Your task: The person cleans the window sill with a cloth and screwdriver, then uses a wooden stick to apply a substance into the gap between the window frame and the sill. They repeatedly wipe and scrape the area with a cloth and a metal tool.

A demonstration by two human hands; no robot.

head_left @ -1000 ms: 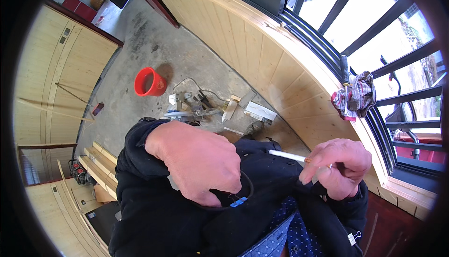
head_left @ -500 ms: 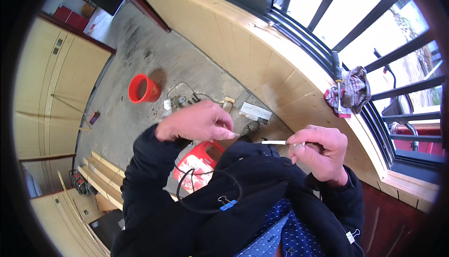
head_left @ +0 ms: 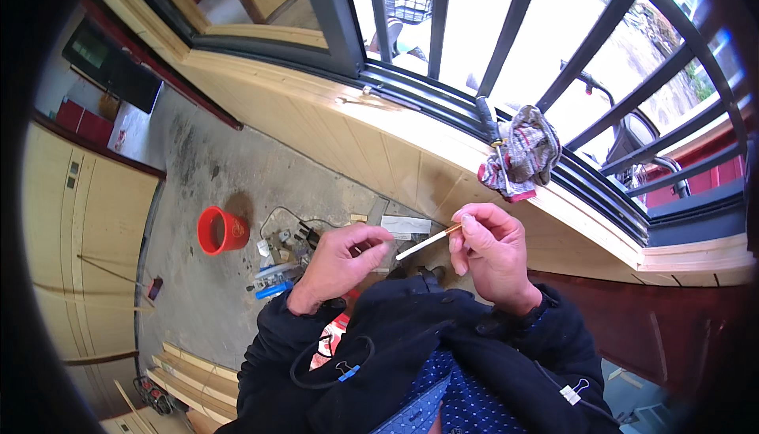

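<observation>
A white cigarette (head_left: 431,243) with a tan filter end is pinched between the thumb and forefinger of my right hand (head_left: 498,256). Its white end points down and to the left, toward my left hand (head_left: 336,266). That hand is raised with its thumb and forefinger slightly apart, and no object shows between them. Both hands are in front of my dark jacket (head_left: 443,315), above the floor.
On the wooden window sill, crumpled knit gloves (head_left: 526,153) lie beside a screwdriver (head_left: 488,122). A red bucket (head_left: 221,231) stands on the concrete floor (head_left: 186,292). Tools with a cable (head_left: 277,276) lie near my left hand. Wooden boards (head_left: 190,383) are stacked at lower left.
My view has swung toward the window. The cigarette has tilted and its filter end now shows at the right fingertips. My left thumb and forefinger have parted slightly.
</observation>
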